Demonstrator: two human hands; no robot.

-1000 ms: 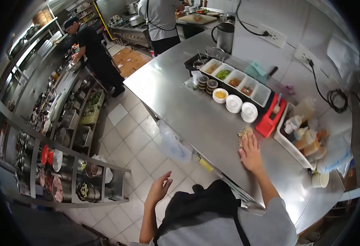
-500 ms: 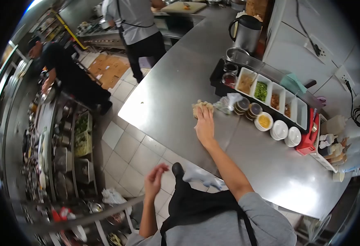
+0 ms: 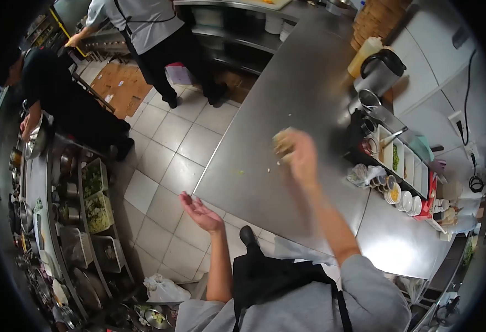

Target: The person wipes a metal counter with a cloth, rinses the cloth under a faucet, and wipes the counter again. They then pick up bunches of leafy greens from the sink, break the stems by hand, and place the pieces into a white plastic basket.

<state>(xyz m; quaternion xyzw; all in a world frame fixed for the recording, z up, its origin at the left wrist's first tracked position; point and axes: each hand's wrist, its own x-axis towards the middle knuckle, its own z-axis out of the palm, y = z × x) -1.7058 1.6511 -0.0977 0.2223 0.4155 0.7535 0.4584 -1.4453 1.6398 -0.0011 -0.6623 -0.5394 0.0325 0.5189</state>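
Note:
A crumpled beige cloth (image 3: pixel 282 142) is bunched under the fingers of my right hand (image 3: pixel 303 159), which is blurred by motion. Both are over the steel worktop (image 3: pixel 265 191). Small pale and green crumbs lie on the steel near the cloth. Just off the worktop's left corner, my left hand (image 3: pixel 201 213) is held palm up with its fingers spread and nothing in it.
A black topping rack (image 3: pixel 359 135) with white trays stands at the right, with white bowls (image 3: pixel 405 201) and a clear plastic bag (image 3: pixel 358 175) before it. A steel jug (image 3: pixel 378 74) is behind. Two people stand at left, near shelves holding green vegetables (image 3: pixel 96 213).
My right hand has moved with the cloth away from the bowls, farther onto the left part of the worktop. My left hand has turned palm up and moved toward the worktop's edge.

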